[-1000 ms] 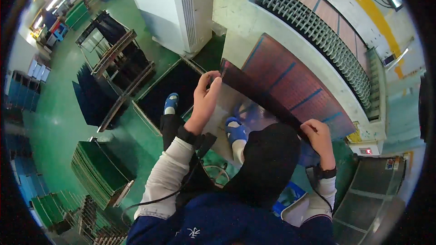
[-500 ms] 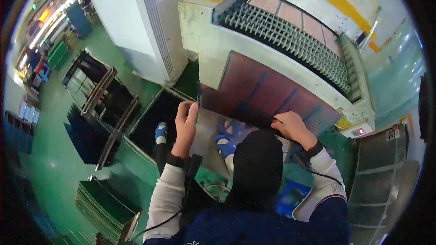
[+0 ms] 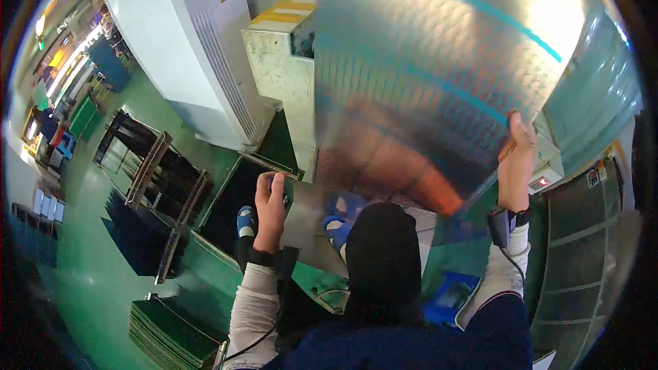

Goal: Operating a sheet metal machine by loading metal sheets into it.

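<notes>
A large thin panel stands tilted in front of me, its shiny metallic face crossed by bright blue stripes and blurred by motion. My right hand grips the panel's right edge, low down, with the fingers closed over it. Lower and to the left, my left hand is raised with thumb and fingers curled together, apart from the panel. Whether anything small sits between those fingertips I cannot make out. Below the panel lies a grey reflective surface beside my blue footwear.
Behind the panel stands a pale machine, its rollers now mostly covered. A tall white cabinet is left of it. Racks holding dark panels and a stack of boards stand on the green floor at left. A grey cabinet is at right.
The panel has swung up from leaning low against the machine to standing tall over its rollers. My right hand has risen and moved right with it; my left hand has dropped slightly leftward.
</notes>
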{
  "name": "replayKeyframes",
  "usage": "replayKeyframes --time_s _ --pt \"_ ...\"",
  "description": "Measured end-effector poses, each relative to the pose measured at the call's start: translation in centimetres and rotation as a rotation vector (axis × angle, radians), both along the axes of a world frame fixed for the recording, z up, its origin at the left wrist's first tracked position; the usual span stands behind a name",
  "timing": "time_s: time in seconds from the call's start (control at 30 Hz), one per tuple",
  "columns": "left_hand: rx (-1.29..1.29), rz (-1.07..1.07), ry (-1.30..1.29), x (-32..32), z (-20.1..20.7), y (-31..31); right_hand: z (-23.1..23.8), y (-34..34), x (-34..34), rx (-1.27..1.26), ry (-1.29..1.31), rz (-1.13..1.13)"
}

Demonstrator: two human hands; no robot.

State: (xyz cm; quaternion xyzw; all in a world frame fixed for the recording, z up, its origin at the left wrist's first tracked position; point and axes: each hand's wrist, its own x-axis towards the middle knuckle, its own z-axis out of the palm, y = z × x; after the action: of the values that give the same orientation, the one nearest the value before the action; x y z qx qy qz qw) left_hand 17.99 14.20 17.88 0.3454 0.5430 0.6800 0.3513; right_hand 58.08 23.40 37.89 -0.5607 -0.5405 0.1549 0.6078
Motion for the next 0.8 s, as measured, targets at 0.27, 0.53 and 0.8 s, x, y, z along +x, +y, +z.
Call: replayKeyframes --time_s 0.27,0.53,0.8 --pt "-0.069 -0.018 0.067 -0.2 0.1 -0.1 -3.0 2.4 -0.3 -0.195 0.644 0.639" --pt "-0.006 -0.024 -0.024 -0.1 0.0 0.3 -7.4 3.4 -2.4 -0.402 1.104 0.700" --pt "-0.034 -0.022 0.015 0.1 0.5 0.4 -10.8 6.0 -3.3 -0.429 1.211 0.716"
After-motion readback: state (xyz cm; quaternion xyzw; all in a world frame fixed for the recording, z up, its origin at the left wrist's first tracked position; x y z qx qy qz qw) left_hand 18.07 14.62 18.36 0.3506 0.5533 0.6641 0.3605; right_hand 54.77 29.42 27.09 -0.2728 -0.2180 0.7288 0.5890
